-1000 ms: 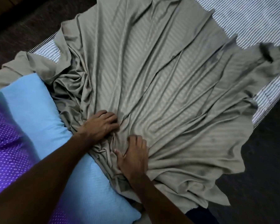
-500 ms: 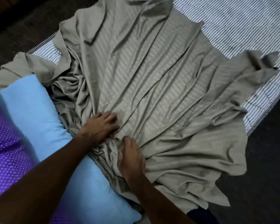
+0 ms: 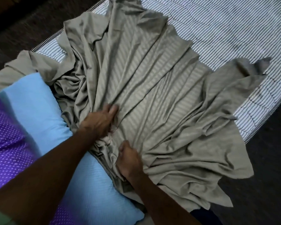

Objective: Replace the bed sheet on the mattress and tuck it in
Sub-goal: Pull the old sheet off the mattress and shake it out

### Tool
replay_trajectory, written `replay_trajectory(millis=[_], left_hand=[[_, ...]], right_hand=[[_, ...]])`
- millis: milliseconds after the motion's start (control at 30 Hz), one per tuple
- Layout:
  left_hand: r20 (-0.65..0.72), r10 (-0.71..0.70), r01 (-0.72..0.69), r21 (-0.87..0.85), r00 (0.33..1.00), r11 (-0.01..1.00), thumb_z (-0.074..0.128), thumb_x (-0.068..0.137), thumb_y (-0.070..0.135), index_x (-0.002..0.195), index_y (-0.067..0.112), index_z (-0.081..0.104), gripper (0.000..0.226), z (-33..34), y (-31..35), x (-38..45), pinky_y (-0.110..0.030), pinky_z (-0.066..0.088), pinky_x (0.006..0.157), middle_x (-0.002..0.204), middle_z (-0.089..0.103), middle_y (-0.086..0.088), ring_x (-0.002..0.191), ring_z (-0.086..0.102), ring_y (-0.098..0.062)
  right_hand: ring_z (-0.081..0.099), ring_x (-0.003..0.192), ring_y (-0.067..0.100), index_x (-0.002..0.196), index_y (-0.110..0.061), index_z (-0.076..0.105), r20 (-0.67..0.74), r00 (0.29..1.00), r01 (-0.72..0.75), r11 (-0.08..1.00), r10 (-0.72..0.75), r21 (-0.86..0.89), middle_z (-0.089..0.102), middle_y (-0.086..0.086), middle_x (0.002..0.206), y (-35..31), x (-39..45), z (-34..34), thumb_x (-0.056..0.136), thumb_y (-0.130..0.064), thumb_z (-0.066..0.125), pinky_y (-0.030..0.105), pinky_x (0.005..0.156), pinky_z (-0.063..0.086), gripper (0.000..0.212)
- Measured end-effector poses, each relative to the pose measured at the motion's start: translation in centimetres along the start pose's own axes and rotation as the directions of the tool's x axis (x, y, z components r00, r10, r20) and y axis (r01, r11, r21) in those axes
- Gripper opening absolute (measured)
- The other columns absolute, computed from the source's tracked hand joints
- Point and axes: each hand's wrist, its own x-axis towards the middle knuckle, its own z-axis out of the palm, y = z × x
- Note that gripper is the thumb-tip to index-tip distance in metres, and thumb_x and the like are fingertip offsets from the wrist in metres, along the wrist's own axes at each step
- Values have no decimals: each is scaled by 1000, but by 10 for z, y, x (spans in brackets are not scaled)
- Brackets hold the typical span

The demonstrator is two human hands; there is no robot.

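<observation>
A grey-olive bed sheet [image 3: 152,88] with faint woven stripes lies bunched and creased across a mattress [image 3: 225,30] covered in thin black-and-white stripes. The sheet's folds fan out from a gathered point near me. My left hand [image 3: 99,120] presses on that gathered cloth, fingers bent into the folds. My right hand [image 3: 128,158] sits just below it, fist closed around a bunch of the sheet. The far right part of the mattress is bare.
A light blue pillow [image 3: 39,109] lies at the left, against the sheet's bunched edge. Purple fabric with white dots [image 3: 5,135] lies further left. Dark floor [image 3: 266,176] borders the mattress at right and top left.
The sheet has been drawn toward me, baring more striped mattress at the right. My right hand has closed from flat into a fist on the cloth. My left hand stays on the gathered folds.
</observation>
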Motion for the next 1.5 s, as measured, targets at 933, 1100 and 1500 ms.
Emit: replay_trajectory(millis=[933, 1100, 1500], left_hand=[[-151, 269, -219, 284, 951, 934, 69, 84, 39, 103, 30, 72, 21, 4, -7, 5, -39, 38, 93, 125, 55, 0, 121, 50, -24], [-10, 290, -287, 122, 957, 950, 53, 93, 24, 124, 28, 55, 32, -4, -9, 0, -40, 45, 96, 115, 67, -3, 110, 62, -30], [-204, 292, -248, 216, 935, 945, 69, 86, 28, 139, 24, 51, 56, 11, -13, -1, -44, 42, 103, 143, 51, -6, 130, 50, -28]], right_hand=[[48, 103, 34, 100, -16, 67, -236, 908, 129, 767, -347, -628, 54, 11, 108, 15, 16, -1, 86, -20, 51, 47, 86, 42, 21], [62, 92, 36, 110, -17, 53, -299, 926, 147, 950, -231, -277, 66, 13, 94, 9, 5, 3, 92, -10, 42, 43, 77, 53, 22], [46, 117, 32, 137, -10, 49, -261, 886, 166, 787, -383, -594, 49, 12, 127, 13, 5, -10, 86, -42, 51, 45, 105, 41, 60]])
